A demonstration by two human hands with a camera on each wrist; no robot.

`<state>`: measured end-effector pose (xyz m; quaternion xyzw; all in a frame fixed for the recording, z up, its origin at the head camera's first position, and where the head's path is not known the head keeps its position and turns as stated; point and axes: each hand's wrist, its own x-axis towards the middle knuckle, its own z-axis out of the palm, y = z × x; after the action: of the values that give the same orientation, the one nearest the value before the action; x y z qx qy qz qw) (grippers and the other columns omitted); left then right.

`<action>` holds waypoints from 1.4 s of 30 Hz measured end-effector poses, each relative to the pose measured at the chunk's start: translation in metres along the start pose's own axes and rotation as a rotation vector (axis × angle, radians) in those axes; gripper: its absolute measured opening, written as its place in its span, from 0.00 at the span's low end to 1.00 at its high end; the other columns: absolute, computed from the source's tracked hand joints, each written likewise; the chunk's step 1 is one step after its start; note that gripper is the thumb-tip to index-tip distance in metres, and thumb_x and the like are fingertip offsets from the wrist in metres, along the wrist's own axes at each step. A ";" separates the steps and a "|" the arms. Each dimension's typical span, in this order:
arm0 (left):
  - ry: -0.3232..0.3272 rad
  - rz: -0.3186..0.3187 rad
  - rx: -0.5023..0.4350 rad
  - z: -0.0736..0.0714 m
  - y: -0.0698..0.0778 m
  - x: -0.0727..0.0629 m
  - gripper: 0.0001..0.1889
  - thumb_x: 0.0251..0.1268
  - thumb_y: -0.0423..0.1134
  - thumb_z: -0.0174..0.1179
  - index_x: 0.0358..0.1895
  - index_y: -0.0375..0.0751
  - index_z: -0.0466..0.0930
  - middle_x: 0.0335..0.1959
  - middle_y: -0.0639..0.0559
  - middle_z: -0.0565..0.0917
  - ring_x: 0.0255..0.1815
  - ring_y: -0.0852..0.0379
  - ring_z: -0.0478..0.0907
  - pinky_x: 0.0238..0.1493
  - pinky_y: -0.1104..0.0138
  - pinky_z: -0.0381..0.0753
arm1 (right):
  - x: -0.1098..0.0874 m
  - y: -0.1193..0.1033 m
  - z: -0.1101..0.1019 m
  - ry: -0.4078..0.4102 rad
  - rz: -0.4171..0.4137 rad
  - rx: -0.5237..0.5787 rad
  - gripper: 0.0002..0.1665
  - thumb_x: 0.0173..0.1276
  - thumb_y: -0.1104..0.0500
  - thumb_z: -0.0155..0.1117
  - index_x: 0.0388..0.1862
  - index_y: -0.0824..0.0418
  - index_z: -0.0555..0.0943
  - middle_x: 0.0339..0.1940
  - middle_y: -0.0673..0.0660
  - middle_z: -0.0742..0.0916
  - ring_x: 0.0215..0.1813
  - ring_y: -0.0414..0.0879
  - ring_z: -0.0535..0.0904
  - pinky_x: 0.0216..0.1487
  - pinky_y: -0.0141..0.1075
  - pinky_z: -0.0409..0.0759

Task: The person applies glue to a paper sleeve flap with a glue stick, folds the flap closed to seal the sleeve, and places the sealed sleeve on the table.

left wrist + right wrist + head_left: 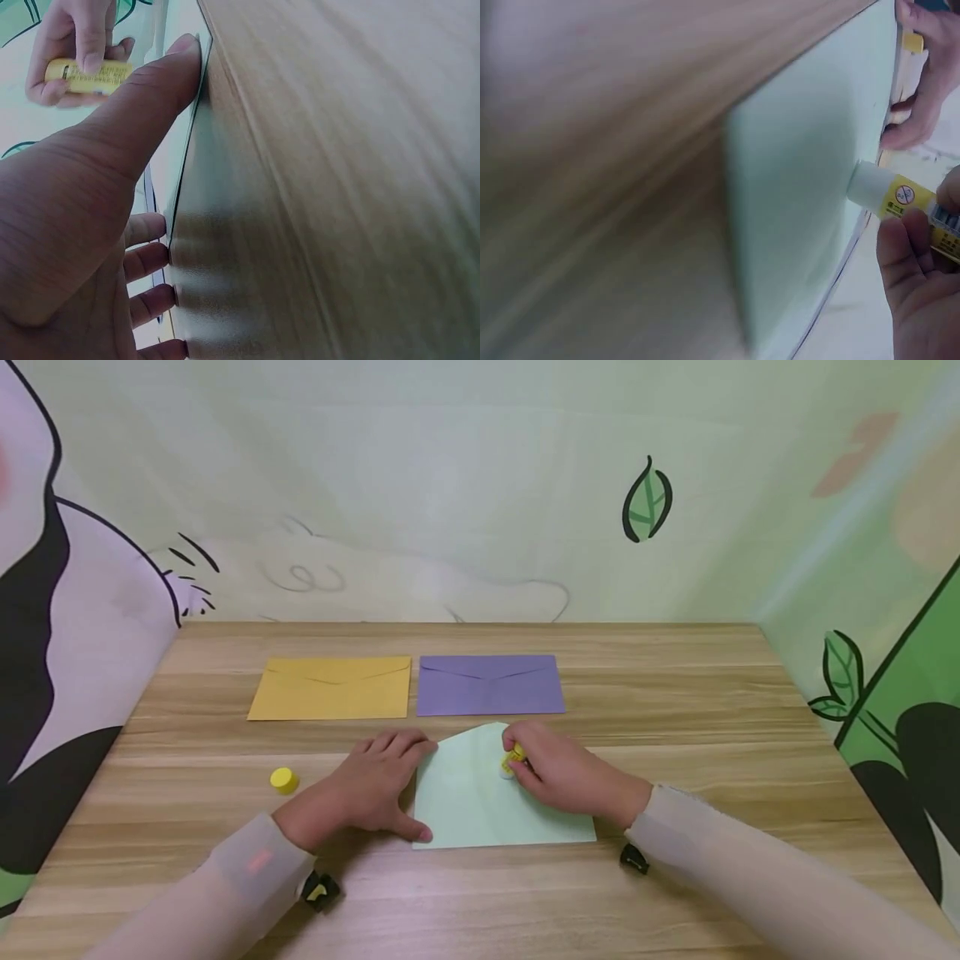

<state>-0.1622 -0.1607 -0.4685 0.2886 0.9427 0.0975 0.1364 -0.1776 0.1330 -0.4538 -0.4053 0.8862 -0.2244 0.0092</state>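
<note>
"While your right hand (558, 768) is at work, what does the glue stick (513, 760) look like?"

"It's a small cylinder in a yellow wrapper with dark lettering, a barcode and a round, crossed-out mark; the lower end is white. I have it gripped, thumb and fingers curled on the yellow part, and that white end meets the pale green envelope (472, 806)."

"And the envelope?"

"It lies on the counter (480, 906) in front of me, plain, its top edge rising to a peak. My left hand (378, 785) rests at its left side, fingers apart, thumb stretched to the lower left corner."

"What's close by?"

"A yellow cap (283, 780) left of that hand; beyond, a golden envelope (333, 693) beside a purple envelope (491, 693)."
</note>
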 end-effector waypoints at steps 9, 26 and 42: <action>0.004 0.007 0.005 -0.002 0.002 0.001 0.61 0.41 0.73 0.72 0.76 0.40 0.59 0.73 0.44 0.62 0.75 0.40 0.58 0.69 0.38 0.62 | 0.034 -0.019 0.013 -0.084 -0.043 0.037 0.09 0.78 0.61 0.54 0.51 0.59 0.67 0.47 0.53 0.75 0.39 0.42 0.71 0.45 0.32 0.76; -0.004 0.010 0.008 -0.001 -0.001 -0.003 0.62 0.42 0.74 0.70 0.76 0.38 0.58 0.76 0.43 0.60 0.76 0.38 0.56 0.69 0.36 0.60 | 0.070 -0.044 0.031 -0.101 -0.091 0.014 0.10 0.77 0.62 0.53 0.54 0.60 0.69 0.50 0.54 0.77 0.49 0.44 0.76 0.54 0.34 0.78; -0.026 -0.013 0.006 -0.001 0.001 0.000 0.62 0.42 0.73 0.72 0.76 0.39 0.57 0.74 0.43 0.61 0.75 0.39 0.57 0.71 0.38 0.60 | 0.036 -0.021 0.016 -0.049 -0.035 0.045 0.08 0.74 0.63 0.54 0.49 0.60 0.68 0.48 0.55 0.76 0.36 0.43 0.71 0.43 0.33 0.77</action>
<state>-0.1622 -0.1601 -0.4678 0.2841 0.9430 0.0900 0.1483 -0.1836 0.0882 -0.4539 -0.4259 0.8731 -0.2343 0.0361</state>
